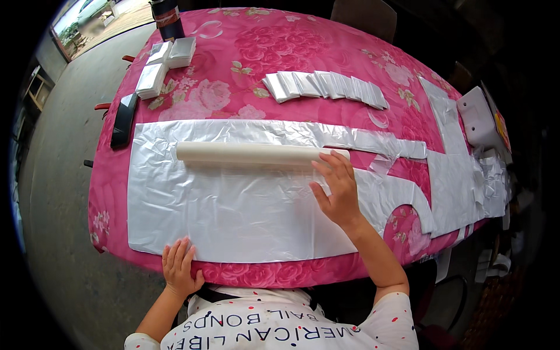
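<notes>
A large white plastic carrier bag (233, 216) with cut-out handles lies flat and slightly creased across the table. On its upper half rests a long off-white tube or roll (245, 153), lying crosswise. My right hand (337, 189) is open at the tube's right end, its fingertips on or just over it. Down at the bag's near left edge, my left hand (179, 268) lies with fingers stretched out, touching the plastic. Neither hand grips anything.
A pink floral tablecloth (280, 46) covers the table. Folded white packets (324, 86) fan out at the far side; stacked packets (153, 79), a black phone (123, 121) and a dark bottle (167, 20) stand left. More plastic bags (455, 186) and a white container (478, 116) are right.
</notes>
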The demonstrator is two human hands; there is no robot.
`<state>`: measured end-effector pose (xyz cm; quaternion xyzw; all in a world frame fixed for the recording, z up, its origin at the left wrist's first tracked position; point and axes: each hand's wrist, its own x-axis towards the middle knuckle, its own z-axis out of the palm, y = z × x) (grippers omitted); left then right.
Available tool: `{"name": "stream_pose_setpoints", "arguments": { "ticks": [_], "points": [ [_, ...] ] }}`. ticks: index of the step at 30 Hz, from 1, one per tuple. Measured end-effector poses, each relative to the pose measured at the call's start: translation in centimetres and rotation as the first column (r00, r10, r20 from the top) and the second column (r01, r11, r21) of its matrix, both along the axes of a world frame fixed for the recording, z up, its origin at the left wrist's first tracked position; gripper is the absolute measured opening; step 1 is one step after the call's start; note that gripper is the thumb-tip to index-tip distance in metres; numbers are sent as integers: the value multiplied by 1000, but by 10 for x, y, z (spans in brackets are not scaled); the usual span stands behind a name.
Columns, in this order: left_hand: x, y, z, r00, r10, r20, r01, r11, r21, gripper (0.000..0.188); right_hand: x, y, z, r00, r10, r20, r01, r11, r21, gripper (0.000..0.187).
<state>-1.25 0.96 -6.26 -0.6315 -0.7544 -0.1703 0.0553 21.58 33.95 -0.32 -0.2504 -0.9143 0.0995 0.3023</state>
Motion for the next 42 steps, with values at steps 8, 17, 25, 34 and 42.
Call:
{"name": "stream_pose_setpoints", "arguments": {
  "ticks": [8,17,25,34,42],
  "points": [
    [-1,0,7,999,-46,11,46,999,12,50,-62,53,-7,957,74,282,-37,990,-135,45],
    [15,27,38,941,-196,275,195,980,32,58,-14,-85,12,869,-37,494,209,931,-298,56],
    [76,121,35,839,-404,363,418,908,44,75,28,-86,-18,996,20,82,2,964,-265,44],
    [105,152,41,839,-429,334,467,884,-39,74,117,50,-36,883,-426,197,445,893,-68,40],
    [111,161,42,837,-450,310,476,879,-9,68,136,94,-32,893,-449,-17,445,889,-108,32]
  ]
}}
